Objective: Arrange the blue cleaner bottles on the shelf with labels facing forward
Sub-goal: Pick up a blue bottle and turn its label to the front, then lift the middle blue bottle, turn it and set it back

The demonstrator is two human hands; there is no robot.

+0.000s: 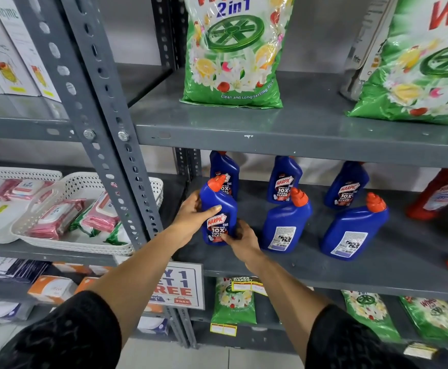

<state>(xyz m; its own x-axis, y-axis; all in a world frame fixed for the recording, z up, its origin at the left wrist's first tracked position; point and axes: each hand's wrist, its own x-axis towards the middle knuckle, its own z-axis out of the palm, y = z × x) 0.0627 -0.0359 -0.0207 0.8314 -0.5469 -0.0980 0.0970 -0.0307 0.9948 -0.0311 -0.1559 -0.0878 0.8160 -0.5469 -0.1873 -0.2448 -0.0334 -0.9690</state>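
both hands (pixel 191 217) clasp front-left blue bottle (pixel 219 209), label forward.

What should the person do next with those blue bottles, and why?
Probably let go of the front-left bottle, which both hands hold with its label forward, and turn the middle front bottle; its back label faces out.

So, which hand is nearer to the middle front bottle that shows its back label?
The right hand. It grips the base of the held bottle, just left of the middle front bottle. The left hand is farther left.
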